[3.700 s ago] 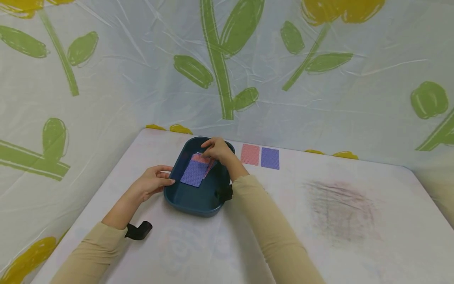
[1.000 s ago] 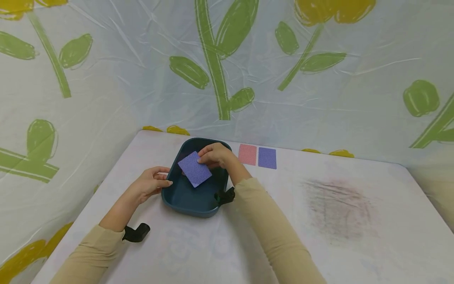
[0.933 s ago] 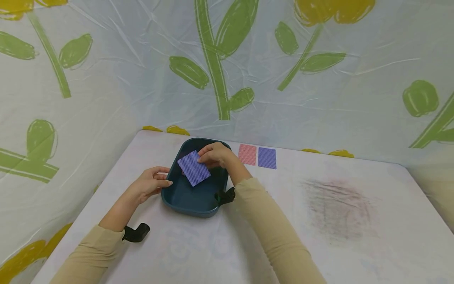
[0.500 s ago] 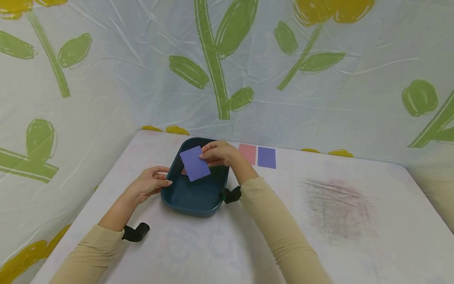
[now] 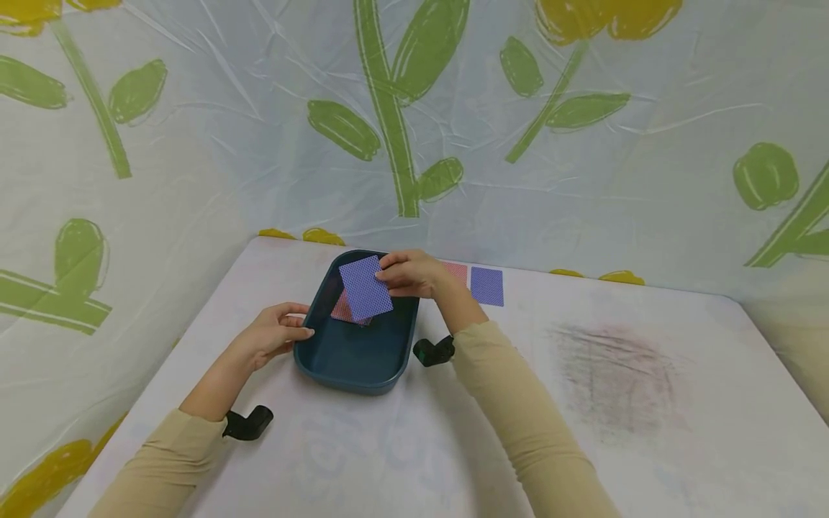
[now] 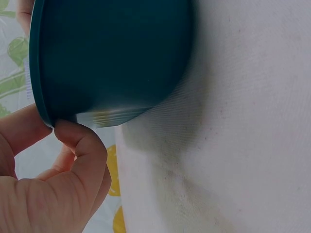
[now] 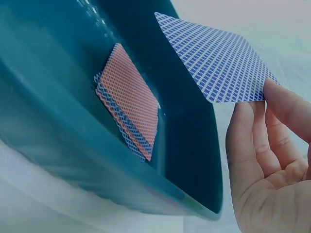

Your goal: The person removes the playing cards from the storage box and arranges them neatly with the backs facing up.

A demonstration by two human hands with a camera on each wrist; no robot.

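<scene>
A dark teal plastic tub (image 5: 352, 360) stands on the white table in the head view. My left hand (image 5: 278, 334) pinches its left rim between thumb and fingers; in the left wrist view the left hand (image 6: 58, 179) shows at that rim. Above the tub's far right part, my right hand (image 5: 414, 275) pinches a blue-backed playing card (image 5: 364, 288) by one edge. Inside the tub lies a small fanned pile of playing cards (image 7: 129, 92), a red-backed one on top, with blue and red edges beneath. The lifted card covers part of this pile in the head view.
Beyond the tub's right side, a red-backed card (image 5: 457, 272), partly behind my right arm, and a blue-backed card (image 5: 487, 286) lie side by side. Black wrist devices (image 5: 249, 423) hang by both forearms. A flowered sheet (image 5: 583, 180) rises behind the table.
My right hand has taken the blue card off the pile, turned it, and carried it up and right. More of the red card shows beneath. My left hand stays at the rim.
</scene>
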